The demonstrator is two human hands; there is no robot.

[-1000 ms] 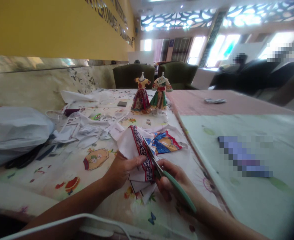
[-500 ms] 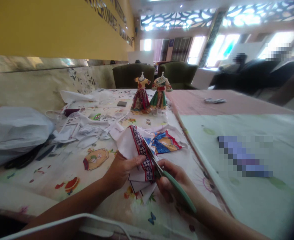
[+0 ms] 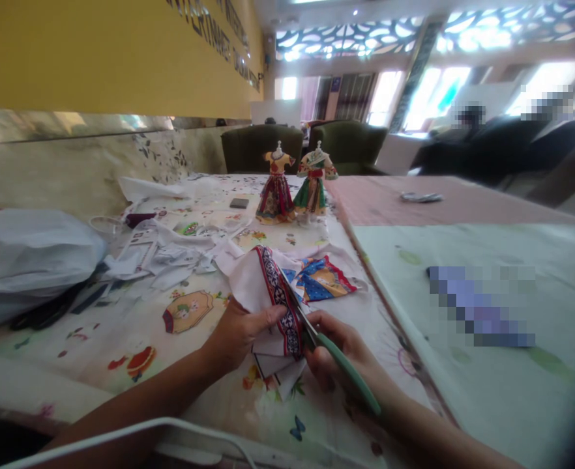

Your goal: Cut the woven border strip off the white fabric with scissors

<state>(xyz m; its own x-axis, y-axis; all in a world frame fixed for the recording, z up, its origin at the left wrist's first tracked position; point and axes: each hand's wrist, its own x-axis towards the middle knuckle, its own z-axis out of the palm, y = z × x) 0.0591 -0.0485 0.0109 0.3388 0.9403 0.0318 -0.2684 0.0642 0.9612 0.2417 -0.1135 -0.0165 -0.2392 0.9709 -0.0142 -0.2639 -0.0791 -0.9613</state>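
Little has moved since the earlier frame: only the green handle of the scissors has shifted a touch to the left, while both hands and the white cloth keep their places. Far to the left of the cloth, a white plastic bag rests on the counter, with something dark and unclear beneath it. Closer, yet also left of the cloth, lie a purple case and a spread of white scraps. Nearer still is a tan flowered shape; whether it is loose or printed on the cover cannot be told.

At the cloth's left side the person's left hand has its grip closed on it, the thumb pressing the dark patterned border. Behind the cloth, two small dresses stand side by side, a yellow and maroon dress and a cream and green dress. On the cloth's right, the right hand has its grip closed around the scissors, whose blades lie along the border's right edge; how far apart they are is unclear. Just right of the cloth sits a blue and orange fabric with red trim. Well to the cloth's right lies a pixelated bluish object.
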